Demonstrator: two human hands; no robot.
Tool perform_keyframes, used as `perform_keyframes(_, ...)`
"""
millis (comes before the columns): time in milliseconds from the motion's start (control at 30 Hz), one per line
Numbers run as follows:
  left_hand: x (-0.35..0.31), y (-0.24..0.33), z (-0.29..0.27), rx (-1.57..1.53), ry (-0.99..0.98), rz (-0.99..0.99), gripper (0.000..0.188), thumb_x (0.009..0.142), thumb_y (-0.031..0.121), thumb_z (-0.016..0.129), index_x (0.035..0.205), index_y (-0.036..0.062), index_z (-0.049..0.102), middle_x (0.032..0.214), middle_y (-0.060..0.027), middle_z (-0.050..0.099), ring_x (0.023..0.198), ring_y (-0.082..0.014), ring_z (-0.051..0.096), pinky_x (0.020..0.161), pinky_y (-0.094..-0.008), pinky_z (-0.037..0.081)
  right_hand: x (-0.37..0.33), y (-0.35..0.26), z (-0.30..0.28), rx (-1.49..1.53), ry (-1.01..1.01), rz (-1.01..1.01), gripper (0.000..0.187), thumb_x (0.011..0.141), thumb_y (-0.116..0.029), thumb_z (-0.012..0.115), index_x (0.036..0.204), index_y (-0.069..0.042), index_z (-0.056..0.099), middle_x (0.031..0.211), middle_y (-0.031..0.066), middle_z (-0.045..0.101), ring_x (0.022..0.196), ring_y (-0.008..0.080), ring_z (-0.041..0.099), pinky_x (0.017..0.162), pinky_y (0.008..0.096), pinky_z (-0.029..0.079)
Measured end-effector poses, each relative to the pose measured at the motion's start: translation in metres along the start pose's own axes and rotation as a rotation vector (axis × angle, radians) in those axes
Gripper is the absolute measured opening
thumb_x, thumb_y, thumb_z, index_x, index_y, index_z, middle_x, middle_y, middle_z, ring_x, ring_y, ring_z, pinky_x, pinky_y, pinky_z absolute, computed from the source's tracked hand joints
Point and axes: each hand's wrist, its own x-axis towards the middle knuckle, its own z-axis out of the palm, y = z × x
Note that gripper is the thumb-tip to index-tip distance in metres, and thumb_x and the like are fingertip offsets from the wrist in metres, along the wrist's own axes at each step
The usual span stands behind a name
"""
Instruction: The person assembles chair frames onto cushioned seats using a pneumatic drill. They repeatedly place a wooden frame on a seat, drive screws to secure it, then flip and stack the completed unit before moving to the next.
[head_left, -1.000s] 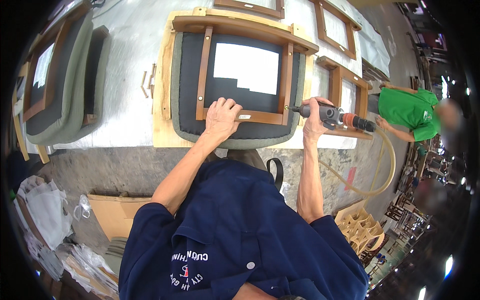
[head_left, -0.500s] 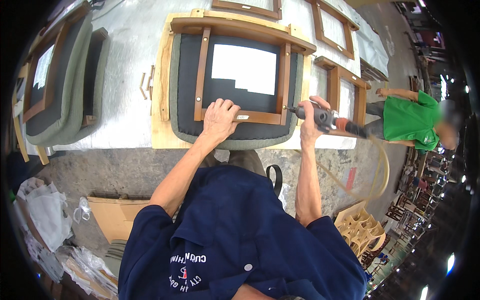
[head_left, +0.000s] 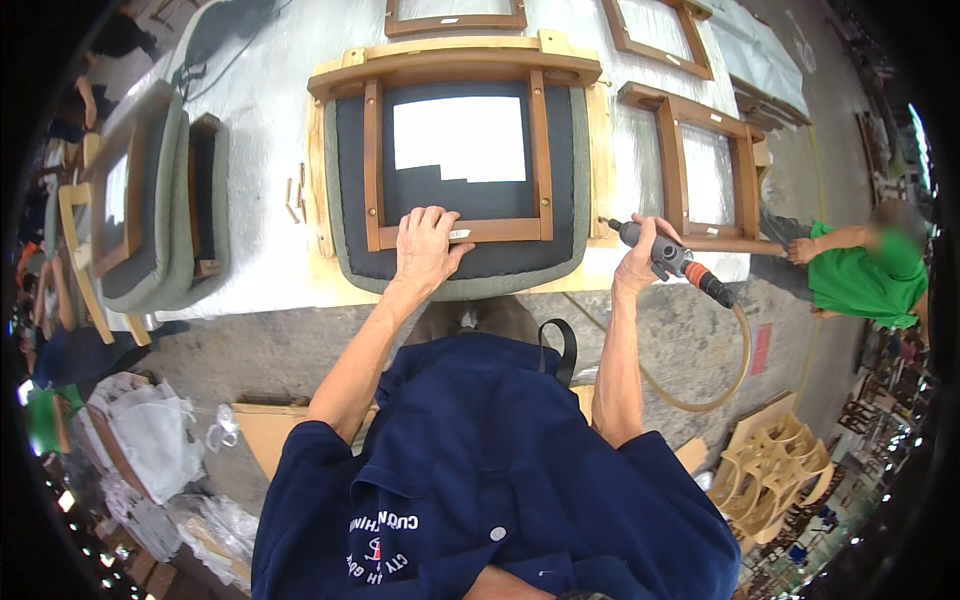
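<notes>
In front of me a grey upholstered chair seat (head_left: 350, 240) lies underside up on a pale wooden jig (head_left: 600, 150). A brown wooden frame (head_left: 458, 62) rests on its black underside, around a white sheet (head_left: 459, 135). My left hand (head_left: 428, 245) presses on the near rail of that frame, fingers over it and thumb along its near side. To the right of the seat, my right hand (head_left: 640, 255) grips a grey air screwdriver (head_left: 672, 261) with an orange ring. Its bit points left, apart from the frame. Screw heads show at the frame's corners.
Loose screws (head_left: 295, 195) lie left of the jig. Upholstered seats (head_left: 150, 200) stand at the left of the table (head_left: 250, 130). More brown frames (head_left: 690, 170) lie at the right and far side. An air hose (head_left: 735, 370) loops down right. A person in green (head_left: 870, 265) stands beyond.
The screwdriver has come away from the frame's near right corner, out to the right. My left hand stays on the near rail. My view has shifted, and the person in green appears lower.
</notes>
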Motion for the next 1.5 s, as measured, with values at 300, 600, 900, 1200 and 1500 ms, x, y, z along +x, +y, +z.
perform_keyframes(300,0.02,0.03,0.03,0.088,0.025,0.119,0.051,0.072,0.035,0.087,0.11,0.0075,0.067,0.105,-0.007,0.062,0.1,-0.029,0.059,0.084,-0.0411,0.051,-0.026,0.032,-0.031,0.028,0.042,0.024,0.027,0.095,-0.009,0.067,0.118,-0.001,0.055,0.109,0.0198,0.067,0.105,0.0294,0.068,0.1,0.0435,0.051)
perform_keyframes(600,0.041,0.056,-0.023,0.084,-0.01,0.16,0.048,0.074,0.039,0.087,0.1,0.003,0.07,0.092,-0.0086,0.061,0.09,-0.0279,0.061,0.075,-0.0388,0.055,-0.074,0.039,-0.075,0.195,-0.08,0.692,0.073,0.1,-0.061,0.057,0.143,-0.003,0.047,0.128,0.0151,0.058,0.112,0.0265,0.064,0.096,0.0436,0.053)
perform_keyframes(900,0.076,0.125,-0.214,0.082,-0.554,0.07,0.055,0.084,0.05,0.077,0.105,-0.0006,0.072,0.097,-0.0181,0.073,0.099,-0.0359,0.07,0.083,-0.0473,0.054,-0.052,-0.059,-0.063,-0.278,-0.501,-0.344,0.09,0.08,-0.018,0.079,0.155,0.001,0.032,0.151,0.0191,0.041,0.142,0.0352,0.041,0.113,0.0469,0.04)
perform_keyframes(1200,0.075,0.056,-0.297,-0.255,-0.275,-0.202,0.059,0.087,0.048,0.078,0.122,0.0019,0.07,0.112,-0.016,0.074,0.104,-0.0287,0.071,0.092,-0.0374,0.055,0.015,-0.044,0.005,-0.001,-0.756,-0.275,0.023,0.083,0.004,0.068,0.106,0.002,0.066,0.105,0.0129,0.07,0.102,0.0249,0.068,0.104,0.0431,0.051)
perform_keyframes(1500,0.008,-0.152,-0.18,-1.043,0.18,-0.605,0.086,0.093,0.079,0.047,0.124,0.0021,0.069,0.125,-0.0155,0.069,0.116,-0.0234,0.063,0.104,-0.0383,0.045,0.065,0.059,0.049,-0.085,-0.688,-0.171,0.088,0.074,-0.03,0.091,0.143,0.003,0.049,0.138,0.0185,0.056,0.126,0.0295,0.055,0.11,0.0439,0.043)
